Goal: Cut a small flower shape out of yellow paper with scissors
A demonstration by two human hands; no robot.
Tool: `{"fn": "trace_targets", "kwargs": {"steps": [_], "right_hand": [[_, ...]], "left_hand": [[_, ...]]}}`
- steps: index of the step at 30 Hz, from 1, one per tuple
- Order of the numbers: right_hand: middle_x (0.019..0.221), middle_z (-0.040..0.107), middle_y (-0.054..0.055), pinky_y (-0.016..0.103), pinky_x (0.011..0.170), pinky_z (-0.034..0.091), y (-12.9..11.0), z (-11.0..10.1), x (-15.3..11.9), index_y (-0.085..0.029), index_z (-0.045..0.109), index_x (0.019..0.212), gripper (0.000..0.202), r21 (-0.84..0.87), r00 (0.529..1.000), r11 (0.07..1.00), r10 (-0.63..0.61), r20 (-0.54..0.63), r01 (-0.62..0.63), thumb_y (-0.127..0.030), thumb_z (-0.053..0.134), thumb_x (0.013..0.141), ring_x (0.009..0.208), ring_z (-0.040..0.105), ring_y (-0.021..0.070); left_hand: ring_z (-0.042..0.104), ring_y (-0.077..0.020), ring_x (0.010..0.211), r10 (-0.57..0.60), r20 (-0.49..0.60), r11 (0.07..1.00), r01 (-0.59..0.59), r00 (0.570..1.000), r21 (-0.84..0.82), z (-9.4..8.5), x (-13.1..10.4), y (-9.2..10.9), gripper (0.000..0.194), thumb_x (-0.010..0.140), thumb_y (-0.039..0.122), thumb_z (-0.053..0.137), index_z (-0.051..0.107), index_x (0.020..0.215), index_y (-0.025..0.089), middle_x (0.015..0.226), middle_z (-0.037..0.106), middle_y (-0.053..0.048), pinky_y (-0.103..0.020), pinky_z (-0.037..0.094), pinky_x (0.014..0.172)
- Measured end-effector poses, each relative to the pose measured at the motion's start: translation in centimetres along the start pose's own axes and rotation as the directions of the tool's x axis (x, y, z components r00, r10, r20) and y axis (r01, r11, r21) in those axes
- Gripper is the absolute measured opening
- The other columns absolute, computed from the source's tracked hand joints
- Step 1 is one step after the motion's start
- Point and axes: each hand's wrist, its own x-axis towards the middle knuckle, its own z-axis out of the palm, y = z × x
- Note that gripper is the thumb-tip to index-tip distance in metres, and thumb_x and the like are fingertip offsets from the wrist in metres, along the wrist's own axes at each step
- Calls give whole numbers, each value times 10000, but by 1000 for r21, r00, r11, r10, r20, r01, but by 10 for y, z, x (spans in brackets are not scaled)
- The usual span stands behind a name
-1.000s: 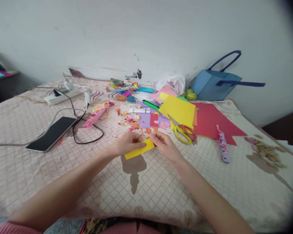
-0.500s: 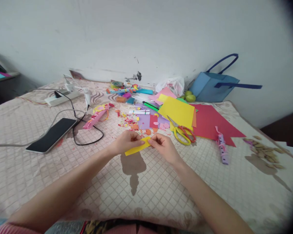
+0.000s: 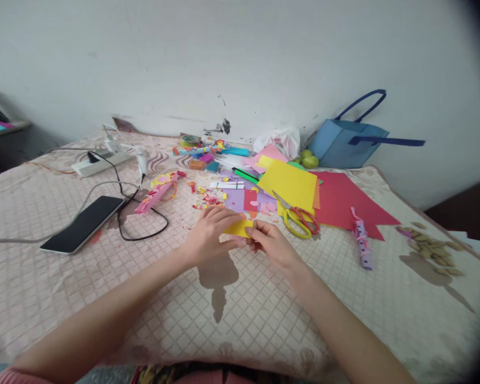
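A small yellow paper strip (image 3: 238, 228) is held between both hands just above the quilted cloth (image 3: 264, 309). My left hand (image 3: 210, 233) covers most of its left part, fingers curled over the top. The paper's right end is pinched by my right hand (image 3: 271, 244). Only a short piece of yellow shows between them. Beyond the hands lie yellow-handled scissors (image 3: 298, 217), a purple sheet with a red piece (image 3: 242, 199) and small paper scraps (image 3: 208, 198).
A phone (image 3: 83, 224) with black cable lies left, a power strip (image 3: 100, 161) behind it. Yellow (image 3: 290, 184) and red sheets (image 3: 344, 197), a purple paper roll (image 3: 360, 242), a blue bag (image 3: 346, 141) and nuts (image 3: 432, 246) lie right. A pink craft piece (image 3: 158, 189) sits centre-left.
The strip looked long and flat a second ago; now my left hand has closed over it and only a short yellow piece shows. Both hands moved slightly away from me.
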Motion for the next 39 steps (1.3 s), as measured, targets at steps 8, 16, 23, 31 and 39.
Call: {"fn": "trace_targets", "kwargs": {"steps": [8, 16, 23, 31, 39], "right_hand": [[576, 465, -43, 227, 477, 324, 2, -2, -4, -191, 484, 653, 297, -357, 970, 920, -81, 228, 161, -418, 550, 834, 514, 430, 92], [559, 478, -43, 231, 486, 364, 0, 1, -1, -189, 507, 669, 305, -307, 984, 936, -143, 105, 169, -447, 547, 828, 500, 461, 94], [628, 557, -29, 231, 473, 405, 6, 6, -2, -193, 509, 722, 248, -263, 986, 956, -97, 136, 130, -411, 602, 795, 482, 491, 88], [831, 609, 66, 339, 712, 447, -1, -100, 16, -198, 528, 817, 253, -865, 868, 498, -401, -292, -60, -392, 645, 705, 787, 579, 213], [666, 587, 83, 344, 610, 408, 16, -162, 20, -237, 421, 621, 289, -917, 856, 311, -371, -359, -250, -388, 666, 639, 723, 597, 282]], "left_hand": [[614, -159, 748, -290, 307, 844, 393, 906, -365, -8, 6, -7, 254, 775, 384, 597, 668, 829, 146, 809, 685, -55, -253, 455, 692], [448, -75, 501, -365, 389, 756, 513, 846, -407, 0, 4, -12, 261, 724, 378, 621, 609, 649, 128, 550, 534, 19, -190, 313, 462], [458, -76, 501, -466, 348, 679, 580, 814, -449, 1, 5, -13, 312, 685, 430, 660, 593, 634, 129, 555, 546, 12, -184, 315, 446], [464, -65, 448, -581, 354, 444, 650, 733, -616, 0, 7, -17, 335, 653, 442, 704, 546, 621, 148, 531, 548, 33, -175, 291, 412], [584, -97, 573, -587, 472, 96, 636, 658, -766, -2, 8, -24, 307, 611, 365, 773, 606, 683, 119, 665, 649, -30, -187, 402, 515]]}}
